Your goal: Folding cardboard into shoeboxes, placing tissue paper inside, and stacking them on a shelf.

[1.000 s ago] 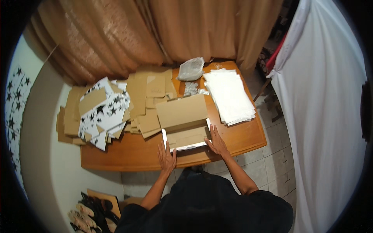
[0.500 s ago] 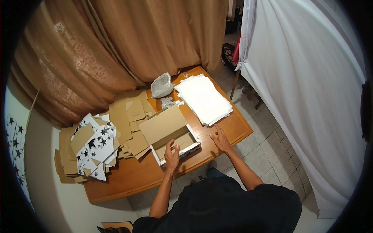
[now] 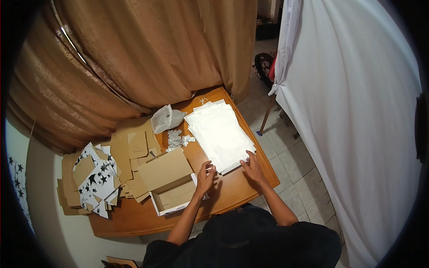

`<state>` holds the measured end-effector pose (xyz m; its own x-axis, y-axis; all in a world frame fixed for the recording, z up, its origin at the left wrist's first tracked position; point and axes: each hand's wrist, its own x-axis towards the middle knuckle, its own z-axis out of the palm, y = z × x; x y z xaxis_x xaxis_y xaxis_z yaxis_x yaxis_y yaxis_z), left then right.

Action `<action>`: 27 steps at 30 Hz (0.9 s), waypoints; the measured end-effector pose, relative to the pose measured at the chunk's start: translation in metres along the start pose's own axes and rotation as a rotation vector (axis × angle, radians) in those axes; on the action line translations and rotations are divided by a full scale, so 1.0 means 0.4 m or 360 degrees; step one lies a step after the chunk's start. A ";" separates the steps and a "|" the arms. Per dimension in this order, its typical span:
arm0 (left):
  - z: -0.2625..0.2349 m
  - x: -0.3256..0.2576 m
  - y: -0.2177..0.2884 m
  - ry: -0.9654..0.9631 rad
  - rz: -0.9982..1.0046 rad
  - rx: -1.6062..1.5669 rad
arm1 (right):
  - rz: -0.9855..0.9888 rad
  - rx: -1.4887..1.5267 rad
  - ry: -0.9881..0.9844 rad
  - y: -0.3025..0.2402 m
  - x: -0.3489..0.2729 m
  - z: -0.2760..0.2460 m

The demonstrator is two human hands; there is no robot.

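Both hands are at the near end of a stack of white paper sheets (image 3: 220,131) on the wooden table. My left hand (image 3: 205,177) hovers by the stack's near left corner, fingers apart and nothing in them. At the near right corner my right hand (image 3: 252,169) has its fingers spread, close to the sheet edges; whether it touches them I cannot tell. Left of my left hand stands an open cardboard box (image 3: 176,196), white outside and brown inside, its lid (image 3: 165,169) tipped back. Small whitish packets (image 3: 176,139) lie behind the box, beside a translucent plastic bag (image 3: 166,119).
Flattened brown cardboard pieces (image 3: 134,145) are heaped on the left of the wooden table (image 3: 129,222), with white star-printed pieces (image 3: 100,181) on top. Brown curtains (image 3: 156,49) hang behind the table. A white cloth (image 3: 348,111) hangs at the right, above the tiled floor (image 3: 290,172).
My left hand has moved right, from over the open box to the paper stack. The right hand has come to the stack's near right corner. The head view has shifted, so the table sits lower.
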<state>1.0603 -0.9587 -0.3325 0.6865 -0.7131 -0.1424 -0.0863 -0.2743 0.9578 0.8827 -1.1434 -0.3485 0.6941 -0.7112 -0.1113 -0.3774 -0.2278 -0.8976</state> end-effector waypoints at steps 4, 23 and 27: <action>0.122 0.165 -0.031 0.0116 -0.0060 0.0027 | 0.0016 -0.0016 -0.0081 0.066 0.180 -0.101; 0.302 0.595 -0.111 0.0425 -0.0197 0.0666 | -0.0007 -0.0675 0.0085 0.182 0.668 -0.185; 0.308 0.595 -0.083 0.0537 -0.0338 0.0547 | 0.0227 -0.0484 0.0061 0.184 0.683 -0.169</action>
<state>1.1375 -1.1990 -0.4289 0.9040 -0.3870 -0.1818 -0.1132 -0.6266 0.7711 1.0028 -1.3995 -0.4162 0.5995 -0.7736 -0.2053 -0.6389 -0.3080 -0.7049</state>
